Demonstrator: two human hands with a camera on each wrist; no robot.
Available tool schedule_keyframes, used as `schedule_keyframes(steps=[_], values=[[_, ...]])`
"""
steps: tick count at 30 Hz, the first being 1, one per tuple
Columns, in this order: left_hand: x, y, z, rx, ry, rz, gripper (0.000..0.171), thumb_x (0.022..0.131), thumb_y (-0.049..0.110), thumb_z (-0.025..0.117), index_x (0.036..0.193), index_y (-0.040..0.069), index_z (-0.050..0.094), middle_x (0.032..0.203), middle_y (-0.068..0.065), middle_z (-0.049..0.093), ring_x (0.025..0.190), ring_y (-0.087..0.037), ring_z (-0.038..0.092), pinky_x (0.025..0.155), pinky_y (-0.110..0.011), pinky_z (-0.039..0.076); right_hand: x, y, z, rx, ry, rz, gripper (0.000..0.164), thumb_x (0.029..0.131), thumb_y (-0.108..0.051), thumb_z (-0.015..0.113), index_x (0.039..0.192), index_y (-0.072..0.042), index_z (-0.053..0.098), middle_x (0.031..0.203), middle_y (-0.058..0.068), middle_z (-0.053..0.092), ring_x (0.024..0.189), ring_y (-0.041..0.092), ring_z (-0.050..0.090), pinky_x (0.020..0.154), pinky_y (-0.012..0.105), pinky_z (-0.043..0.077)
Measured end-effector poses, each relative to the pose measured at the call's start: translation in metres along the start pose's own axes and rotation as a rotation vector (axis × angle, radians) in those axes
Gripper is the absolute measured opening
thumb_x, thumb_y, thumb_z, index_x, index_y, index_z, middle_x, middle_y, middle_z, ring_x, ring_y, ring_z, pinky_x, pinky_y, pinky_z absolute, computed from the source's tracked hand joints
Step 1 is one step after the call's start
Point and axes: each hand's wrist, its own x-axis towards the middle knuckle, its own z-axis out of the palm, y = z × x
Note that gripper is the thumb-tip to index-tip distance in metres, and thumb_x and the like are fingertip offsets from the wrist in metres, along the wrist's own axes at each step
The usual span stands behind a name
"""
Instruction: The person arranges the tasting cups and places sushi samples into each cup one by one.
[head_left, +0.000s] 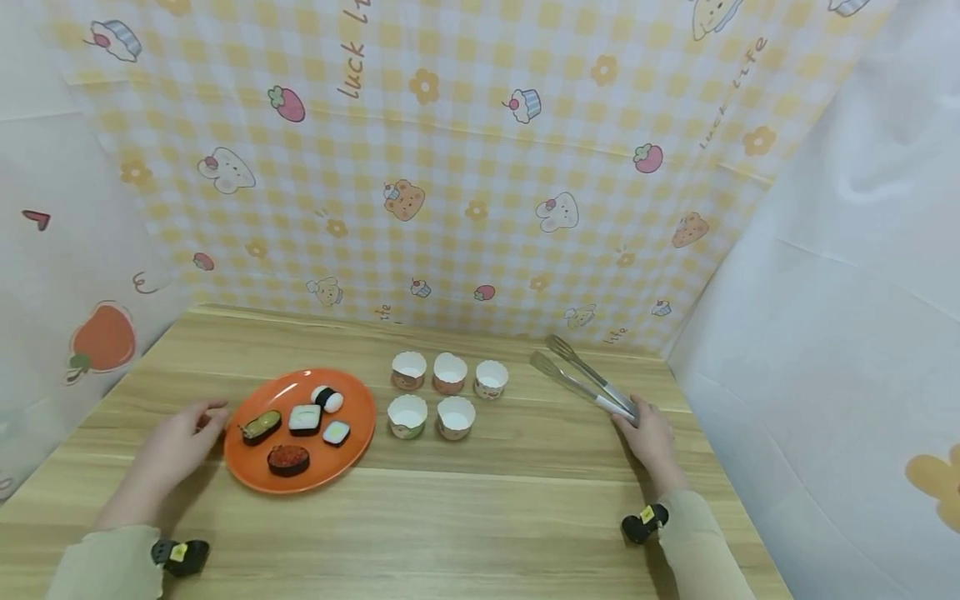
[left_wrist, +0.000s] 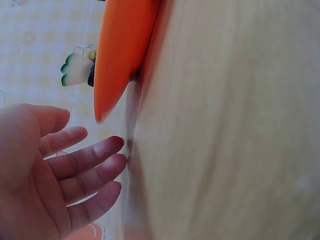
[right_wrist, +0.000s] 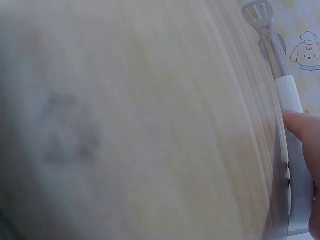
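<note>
At the rim of an orange plate (head_left: pixel 352 467), my left hand (head_left: pixel 180 442) rests with loosely bent fingers and holds nothing. Fingertips (left_wrist: pixel 115 145) stand just short of the plate's edge in the left wrist view. Several sushi pieces lie on the plate, among them one with red topping (head_left: pixel 288 459), a black-banded white one (head_left: pixel 327 398) and a green-edged one (head_left: pixel 262 427). On the right, my right hand (head_left: pixel 651 432) grips the handle end of metal tongs (head_left: pixel 592 383), whose slotted heads point to the back and spread apart. The thumb lies on the white handle (right_wrist: pixel 288 95).
Several paper baking cups (head_left: pixel 408 416) stand in two rows between the plate and the tongs. The wooden table (head_left: pixel 465 533) meets a yellow checked cloth (head_left: pixel 465 150) at the back. White cloth (head_left: pixel 840 333) hangs along the right side.
</note>
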Motion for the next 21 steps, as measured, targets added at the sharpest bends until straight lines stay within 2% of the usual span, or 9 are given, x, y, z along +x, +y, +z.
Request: schedule_keyframes(steps=[4, 11, 15, 21], values=[[0.0016, -0.0018, 0.0015, -0.022, -0.015, 0.010, 0.052, 0.104, 0.031, 0.037, 0.131, -0.014, 0.042, 0.099, -0.029, 0.060, 0.089, -0.042, 0.058, 0.072, -0.056, 0.047, -0.0005, -0.0009, 0.0006, -0.005, 0.009, 0.000, 0.059, 0.095, -0.033, 0.060, 0.138, 0.004, 0.043, 0.125, 0.034, 0.049, 0.111, 0.049, 0.047, 0.092, 0.062, 0.032], [0.0029, -0.0045, 0.0069, -0.107, -0.069, -0.003, 0.054, 0.104, 0.031, 0.039, 0.132, -0.016, 0.040, 0.079, -0.009, 0.061, 0.068, -0.021, 0.057, 0.058, -0.033, 0.048, -0.0009, -0.0025, -0.0004, -0.003, -0.005, 0.000, 0.057, 0.095, -0.031, 0.060, 0.137, 0.005, 0.044, 0.122, 0.033, 0.050, 0.108, 0.048, 0.048, 0.089, 0.060, 0.035], [0.0035, -0.0046, 0.0070, -0.167, -0.111, -0.024, 0.056, 0.104, 0.032, 0.039, 0.133, -0.017, 0.037, 0.077, -0.007, 0.060, 0.063, -0.019, 0.057, 0.054, -0.028, 0.048, -0.0015, -0.0024, -0.0007, -0.021, -0.003, -0.011, 0.056, 0.094, -0.031, 0.061, 0.135, 0.005, 0.046, 0.118, 0.033, 0.052, 0.104, 0.047, 0.050, 0.084, 0.058, 0.039], [0.0043, -0.0067, 0.0060, -0.269, -0.173, -0.055, 0.055, 0.105, 0.026, 0.040, 0.135, -0.019, 0.030, 0.076, -0.008, 0.062, 0.059, -0.022, 0.058, 0.051, -0.031, 0.051, -0.0042, -0.0054, -0.0005, -0.044, -0.008, -0.044, 0.055, 0.093, -0.031, 0.063, 0.132, 0.006, 0.049, 0.108, 0.029, 0.055, 0.092, 0.040, 0.054, 0.074, 0.053, 0.043]])
